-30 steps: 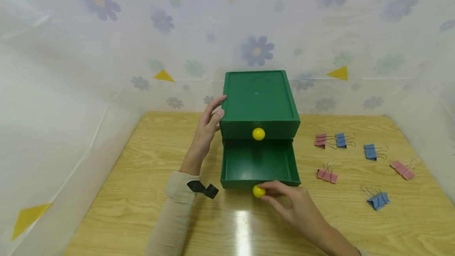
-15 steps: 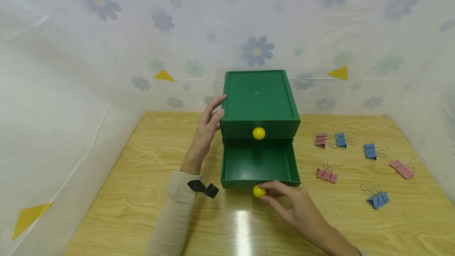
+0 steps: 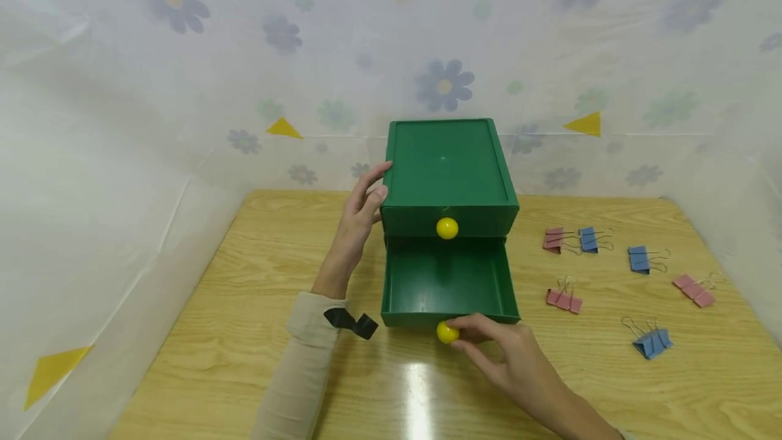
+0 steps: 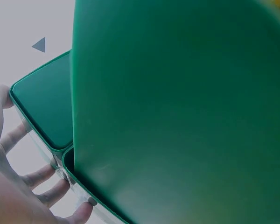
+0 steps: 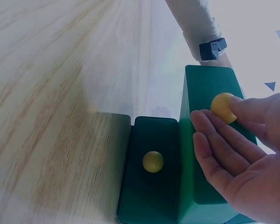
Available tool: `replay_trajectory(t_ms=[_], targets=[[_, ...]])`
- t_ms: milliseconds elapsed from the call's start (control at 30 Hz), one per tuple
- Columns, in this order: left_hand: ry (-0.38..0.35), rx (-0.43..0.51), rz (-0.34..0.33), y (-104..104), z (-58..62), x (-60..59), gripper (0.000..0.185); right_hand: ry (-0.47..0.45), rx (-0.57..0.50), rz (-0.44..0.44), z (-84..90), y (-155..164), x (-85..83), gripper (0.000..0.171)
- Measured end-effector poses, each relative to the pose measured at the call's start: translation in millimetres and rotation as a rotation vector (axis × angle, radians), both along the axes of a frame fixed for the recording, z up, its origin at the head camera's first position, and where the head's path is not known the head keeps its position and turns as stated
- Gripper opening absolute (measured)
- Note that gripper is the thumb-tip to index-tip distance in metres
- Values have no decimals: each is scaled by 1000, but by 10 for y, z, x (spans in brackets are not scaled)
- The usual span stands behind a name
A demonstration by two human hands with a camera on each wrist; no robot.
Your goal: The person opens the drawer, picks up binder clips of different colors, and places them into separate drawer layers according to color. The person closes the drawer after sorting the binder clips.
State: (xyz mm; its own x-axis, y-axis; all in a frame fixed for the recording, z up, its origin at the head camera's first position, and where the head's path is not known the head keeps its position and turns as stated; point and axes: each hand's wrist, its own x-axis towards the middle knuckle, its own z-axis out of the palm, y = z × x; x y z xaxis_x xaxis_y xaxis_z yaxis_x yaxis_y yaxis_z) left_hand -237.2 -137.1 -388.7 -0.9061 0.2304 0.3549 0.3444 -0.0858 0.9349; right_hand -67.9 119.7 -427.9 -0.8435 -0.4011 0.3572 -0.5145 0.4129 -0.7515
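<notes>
A green two-drawer box stands on the table. Its upper drawer, with a yellow ball knob, is closed; the lower drawer is pulled out and bare inside. My right hand pinches the lower drawer's yellow knob between thumb and fingers. In the right wrist view that knob is against the thumb, the other fingers lying along the drawer front. My left hand rests against the box's left side. Its spread fingers touch that side in the left wrist view, where a green panel fills most of the picture.
To the right of the box lie several binder clips, among them a pink clip and a blue clip. A flowered white curtain hangs behind the wooden table. A black strap is at the left sleeve.
The lower drawer has come slightly farther out toward me, with my right hand on its knob. My left hand stays against the box's side.
</notes>
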Motion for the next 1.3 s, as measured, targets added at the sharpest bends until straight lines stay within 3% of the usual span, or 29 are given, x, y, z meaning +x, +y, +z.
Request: replay_trajectory(t_ms=[433,867,1300], targets=[[-6,-14,8,-4,-9,5,50,16,22,39,99,105,12,33],[-1,-11,11,-2,-4,18,50,-116,-209,162,477,531,-71,34],[-8,-16,11,0,-3,23,48,11,-225,-88,685,984,-348,35]])
